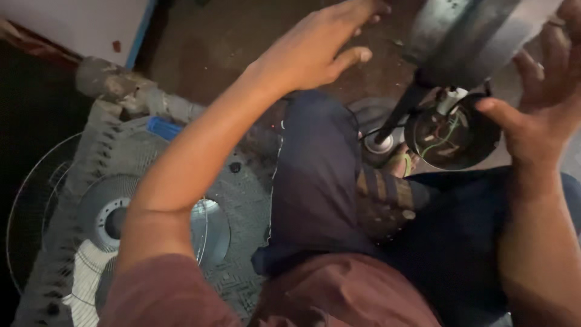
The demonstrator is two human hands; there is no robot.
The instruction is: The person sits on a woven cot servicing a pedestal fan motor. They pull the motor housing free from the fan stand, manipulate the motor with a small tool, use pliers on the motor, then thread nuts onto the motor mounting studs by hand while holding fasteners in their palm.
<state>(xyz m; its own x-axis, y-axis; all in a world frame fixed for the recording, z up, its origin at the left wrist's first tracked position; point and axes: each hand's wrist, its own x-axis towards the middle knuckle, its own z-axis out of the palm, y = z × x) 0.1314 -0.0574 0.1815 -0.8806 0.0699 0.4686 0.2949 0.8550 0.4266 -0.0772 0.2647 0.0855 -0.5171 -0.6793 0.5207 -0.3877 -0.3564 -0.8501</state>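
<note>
My left hand [315, 45] reaches forward over my bent knee with its fingers spread and nothing in it, above the brown floor. My right hand [538, 103] is at the right edge, fingers apart, its thumb touching the rim of a round black motor housing [452, 134] with green and red wires showing inside. A dark pole [396, 115] runs from under a grey metal body [466, 36] down to a small round base by my foot. My dark trousers fill the middle of the view.
A wire fan guard [36, 200] and a round fan part [112, 221] lie on a grey patterned mat [242, 200] at the left. A blue object [163, 128] and a grey pipe [130, 91] sit beyond it. A white wall is at the top left.
</note>
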